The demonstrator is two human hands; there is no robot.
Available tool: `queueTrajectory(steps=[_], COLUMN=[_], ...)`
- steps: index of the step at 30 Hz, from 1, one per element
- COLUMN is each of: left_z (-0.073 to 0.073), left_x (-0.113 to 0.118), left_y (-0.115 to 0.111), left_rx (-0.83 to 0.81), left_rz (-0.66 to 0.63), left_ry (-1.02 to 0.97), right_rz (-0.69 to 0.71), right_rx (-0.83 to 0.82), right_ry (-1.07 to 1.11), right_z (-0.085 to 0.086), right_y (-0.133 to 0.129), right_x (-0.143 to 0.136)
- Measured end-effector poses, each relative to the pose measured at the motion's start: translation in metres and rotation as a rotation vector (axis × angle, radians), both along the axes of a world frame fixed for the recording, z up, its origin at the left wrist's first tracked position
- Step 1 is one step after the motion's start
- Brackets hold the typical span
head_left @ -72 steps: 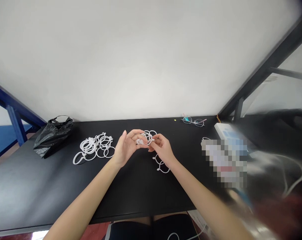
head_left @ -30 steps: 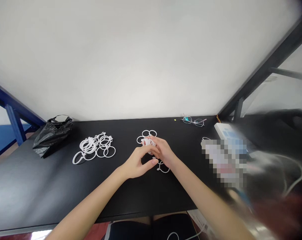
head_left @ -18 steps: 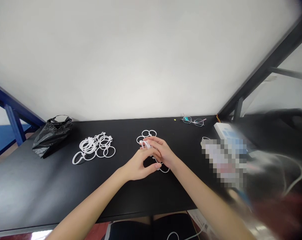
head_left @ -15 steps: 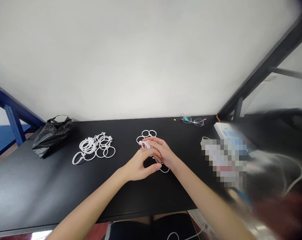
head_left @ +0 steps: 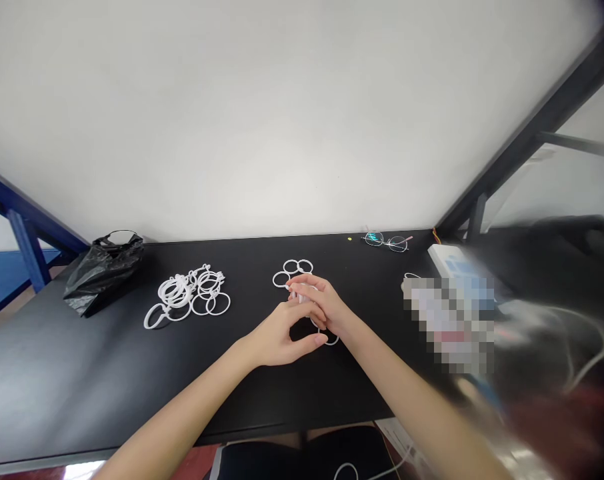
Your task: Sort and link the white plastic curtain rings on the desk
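My left hand (head_left: 281, 331) and my right hand (head_left: 329, 305) meet over the middle of the black table. Between their fingers is a bunch of white rings (head_left: 297, 294), mostly hidden by the fingers. The fingers of both hands are curled round it, while my left thumb stands apart and points right. Thin white rings lie flat on the table around my hands: several show just beyond my fingertips, such as one ring (head_left: 281, 272), and another (head_left: 331, 343) shows partly below my right hand.
A tangled pile of white rings (head_left: 175, 292) lies to the left on the table (head_left: 107, 373). A black plastic bag (head_left: 105, 270) stands further left. Eyeglasses (head_left: 386, 241) lie near the wall. At right are a white box (head_left: 449, 260), a blurred-out item and cables.
The bunch of rings between my hands has shifted slightly to the right and is more covered by my fingers. The things on the table have not moved.
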State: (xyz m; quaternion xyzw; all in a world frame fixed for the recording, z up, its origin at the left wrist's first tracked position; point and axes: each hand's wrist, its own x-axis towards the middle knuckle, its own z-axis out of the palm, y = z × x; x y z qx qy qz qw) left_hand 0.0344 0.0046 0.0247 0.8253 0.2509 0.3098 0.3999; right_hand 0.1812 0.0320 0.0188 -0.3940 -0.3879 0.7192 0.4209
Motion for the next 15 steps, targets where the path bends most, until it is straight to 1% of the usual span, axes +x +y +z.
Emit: queueTrajectory(steps=[5, 8, 15], left_z=[-0.0002, -0.0009, 0.0002], left_x=[-0.0002, 0.0001, 0.0016], left_y=[-0.0013, -0.0017, -0.0021], left_rx=[-0.002, -0.006, -0.004], left_rz=[0.004, 0.011, -0.008], left_ry=[0.021, 0.042, 0.058], right_rz=[0.014, 0.027, -0.007], right_rx=[0.044, 0.044, 0.017], right_ry=[0.046, 0.021, -0.014], right_z=[0.0026, 0.0029, 0.0034], right_y=[-0.0008, -0.0012, -0.0019], right_x=[-0.0013, -0.0013, -0.0025])
